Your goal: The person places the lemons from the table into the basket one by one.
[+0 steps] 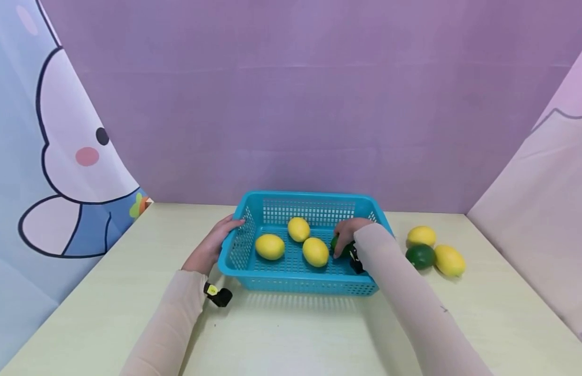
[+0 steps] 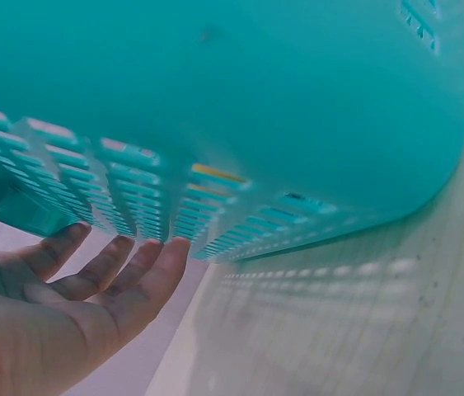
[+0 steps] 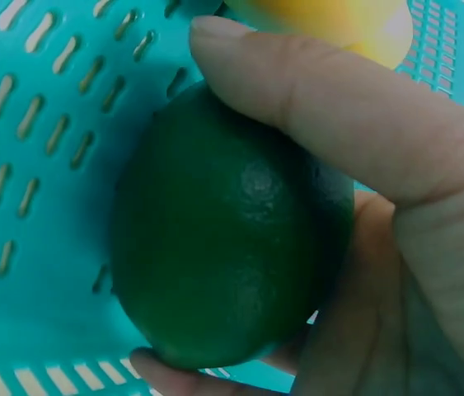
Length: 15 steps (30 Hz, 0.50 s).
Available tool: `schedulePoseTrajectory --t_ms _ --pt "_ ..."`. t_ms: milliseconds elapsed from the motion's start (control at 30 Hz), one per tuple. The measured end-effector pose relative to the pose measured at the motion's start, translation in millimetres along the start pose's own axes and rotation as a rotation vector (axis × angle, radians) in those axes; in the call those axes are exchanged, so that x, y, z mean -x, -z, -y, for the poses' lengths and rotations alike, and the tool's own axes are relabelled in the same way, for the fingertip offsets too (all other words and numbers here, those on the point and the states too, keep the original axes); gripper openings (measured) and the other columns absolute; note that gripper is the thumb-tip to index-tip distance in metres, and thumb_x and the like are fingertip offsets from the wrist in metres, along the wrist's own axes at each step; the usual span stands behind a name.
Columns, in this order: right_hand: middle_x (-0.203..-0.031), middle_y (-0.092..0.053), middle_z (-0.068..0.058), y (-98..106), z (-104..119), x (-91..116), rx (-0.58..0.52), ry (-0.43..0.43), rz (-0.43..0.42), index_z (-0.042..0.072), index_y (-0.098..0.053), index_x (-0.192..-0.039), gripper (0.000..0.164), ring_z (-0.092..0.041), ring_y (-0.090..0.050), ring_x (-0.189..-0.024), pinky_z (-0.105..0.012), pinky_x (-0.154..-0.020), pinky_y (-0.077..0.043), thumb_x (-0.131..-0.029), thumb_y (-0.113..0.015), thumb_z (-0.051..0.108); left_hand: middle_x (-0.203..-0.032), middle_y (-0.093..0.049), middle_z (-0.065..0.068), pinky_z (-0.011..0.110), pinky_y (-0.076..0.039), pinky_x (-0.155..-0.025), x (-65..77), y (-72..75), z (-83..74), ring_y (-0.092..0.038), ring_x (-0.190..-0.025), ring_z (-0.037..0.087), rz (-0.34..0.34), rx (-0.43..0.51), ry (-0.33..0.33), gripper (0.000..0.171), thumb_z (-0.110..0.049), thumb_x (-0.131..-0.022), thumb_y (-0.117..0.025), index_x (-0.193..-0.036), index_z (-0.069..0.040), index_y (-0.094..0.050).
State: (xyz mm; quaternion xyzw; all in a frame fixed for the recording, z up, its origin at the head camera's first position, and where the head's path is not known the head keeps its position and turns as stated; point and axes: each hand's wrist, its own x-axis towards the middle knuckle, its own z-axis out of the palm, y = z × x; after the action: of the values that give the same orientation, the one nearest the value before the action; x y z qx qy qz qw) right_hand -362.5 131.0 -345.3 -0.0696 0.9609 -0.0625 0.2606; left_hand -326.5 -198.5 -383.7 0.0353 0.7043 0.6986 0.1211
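Note:
A blue-green plastic basket [image 1: 291,286] with perforated walls stands on the table. My left hand [image 1: 219,241] holds its left rim, the thumb over the edge; in the left wrist view the fingers [image 2: 153,285] reach under the rim against the outer wall. Inside the basket at the right, my right hand [image 1: 349,232] grips a dark green lime [image 3: 223,239], thumb on one side and fingers round the other. The lime is low, close to the basket floor; whether it touches is unclear. Three yellow lemons, a left one [image 1: 270,247], a rear one [image 1: 298,229] and a front one [image 1: 315,252], lie to its left.
Right of the basket, two more lemons, one behind [image 1: 421,236] and one at the right [image 1: 450,260], lie around another green lime [image 1: 420,256]. A purple curtain [image 1: 295,104] hangs behind the pale table [image 1: 291,339], with printed cloth on both sides.

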Motion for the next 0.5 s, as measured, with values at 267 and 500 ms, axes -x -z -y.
schedulePoseTrajectory --t_ms 267,500 --pt "-0.147 -0.036 -0.012 -0.7 -2.7 -3.0 -0.016 -0.010 0.004 0.015 -0.045 -0.140 0.077 -0.032 -0.039 -0.128 -0.049 -0.096 -0.044 -0.074 -0.078 0.039 -0.148 -0.029 0.022 0.054 -0.038 -0.101 -3.9 0.5 1.8 -0.036 -0.131 0.042 -0.001 -0.006 -0.002 0.060 -0.028 -0.100 -0.040 -0.152 -0.011 -0.014" --pt "-0.141 -0.043 -0.010 -1.7 -2.9 -9.1 0.008 -0.006 0.003 0.016 -0.050 -0.134 0.072 -0.029 -0.046 -0.119 -0.047 -0.091 -0.047 -0.073 -0.078 0.040 -0.149 -0.029 0.022 0.053 -0.037 -0.102 -5.1 1.7 4.0 -0.035 -0.132 0.041 0.008 -0.016 -0.011 0.061 -0.029 -0.100 -0.040 -0.152 -0.012 -0.013"
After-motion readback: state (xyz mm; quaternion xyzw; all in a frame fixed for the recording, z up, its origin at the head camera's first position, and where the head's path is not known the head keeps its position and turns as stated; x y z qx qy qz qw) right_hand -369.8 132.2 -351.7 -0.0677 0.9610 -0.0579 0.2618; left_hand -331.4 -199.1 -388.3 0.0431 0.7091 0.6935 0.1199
